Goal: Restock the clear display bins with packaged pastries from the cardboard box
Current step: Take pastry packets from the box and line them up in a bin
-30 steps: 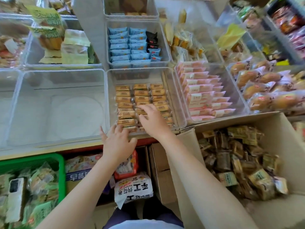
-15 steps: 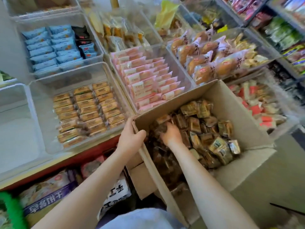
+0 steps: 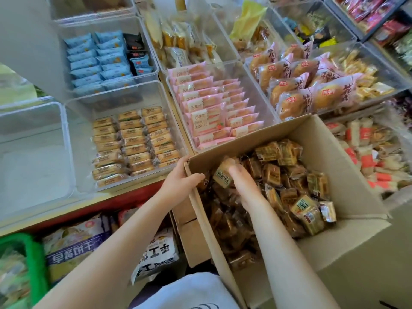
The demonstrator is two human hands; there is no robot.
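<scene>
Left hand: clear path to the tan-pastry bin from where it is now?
Probably yes. The left hand grips the cardboard box wall at the corner right beside the tan-pastry bin, whose top is open. It would have to let go of the box first.

Two hands show: the left hand [image 3: 181, 182] and the right hand [image 3: 242, 179]. One cardboard box [image 3: 347, 175] lies under them, holding brown packaged pastries [image 3: 287, 175] (too many and too jumbled to count). Beyond the left hand, the nearest clear bin [image 3: 82, 139] holds three columns of pastries.
</scene>
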